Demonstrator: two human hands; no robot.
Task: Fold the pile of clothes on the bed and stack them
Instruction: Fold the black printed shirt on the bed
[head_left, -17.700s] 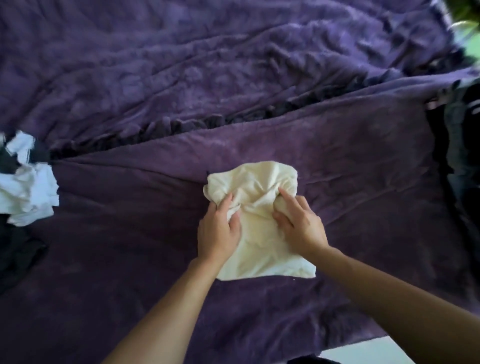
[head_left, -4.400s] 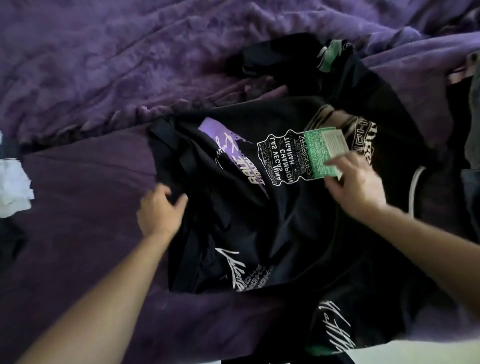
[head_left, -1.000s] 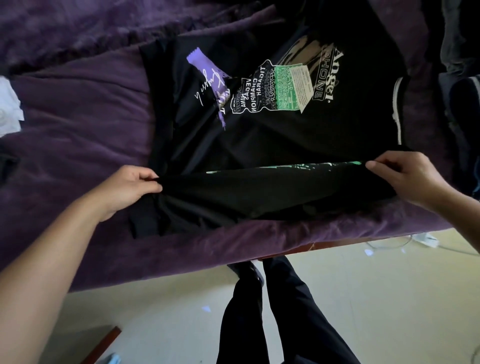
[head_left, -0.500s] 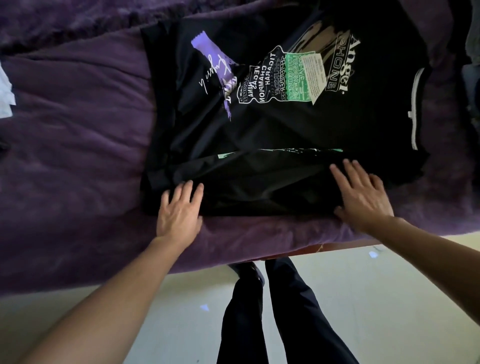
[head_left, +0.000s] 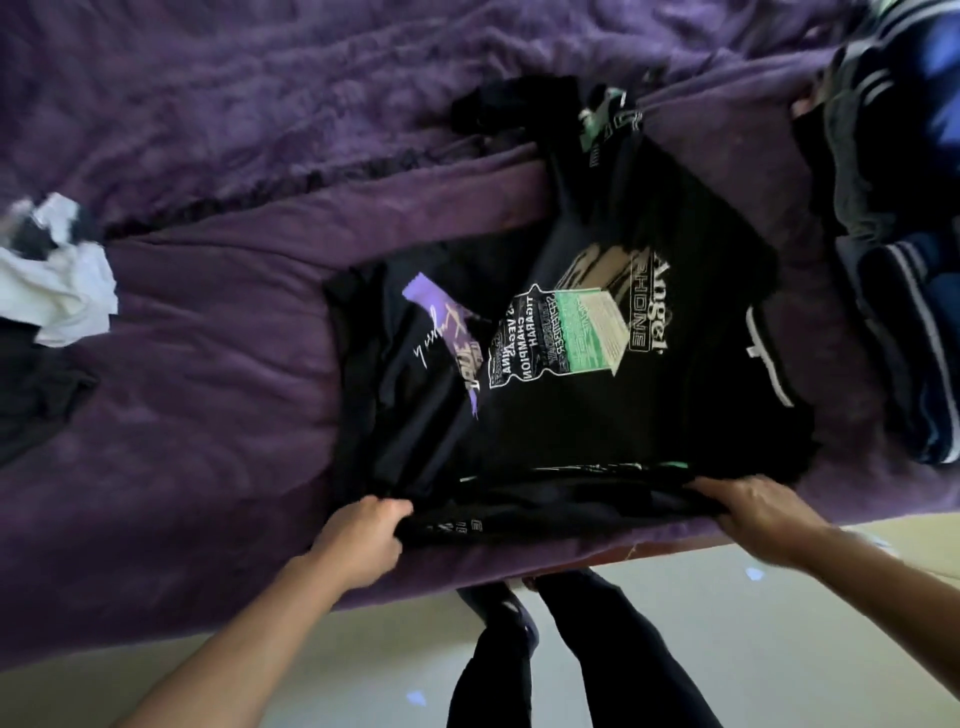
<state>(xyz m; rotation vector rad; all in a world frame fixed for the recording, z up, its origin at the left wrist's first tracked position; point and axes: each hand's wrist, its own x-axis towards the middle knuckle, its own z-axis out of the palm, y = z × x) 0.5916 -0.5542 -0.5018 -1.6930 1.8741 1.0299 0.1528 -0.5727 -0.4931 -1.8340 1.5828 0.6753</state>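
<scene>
I am in a bedroom at home, standing at the edge of a wide bed (head_left: 208, 441) covered with a deep purple plush blanket (head_left: 260, 104). A black printed T-shirt (head_left: 597, 421) lies spread on it, with a heap of dark blue striped garments (head_left: 898, 270) to its right and crumpled white and black clothes (head_left: 57, 301) to its left. Below the bed's edge there is pale smooth floor (head_left: 753, 649).

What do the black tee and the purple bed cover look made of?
Tee: thin matte knit, probably cotton jersey. It drapes limp and creases softly at the fold, and the graphics look like flat print. Cover: plush, fleece or velvet-like by its look. It has a soft sheen with shaded nap, and its far half looks fuzzier.
</scene>
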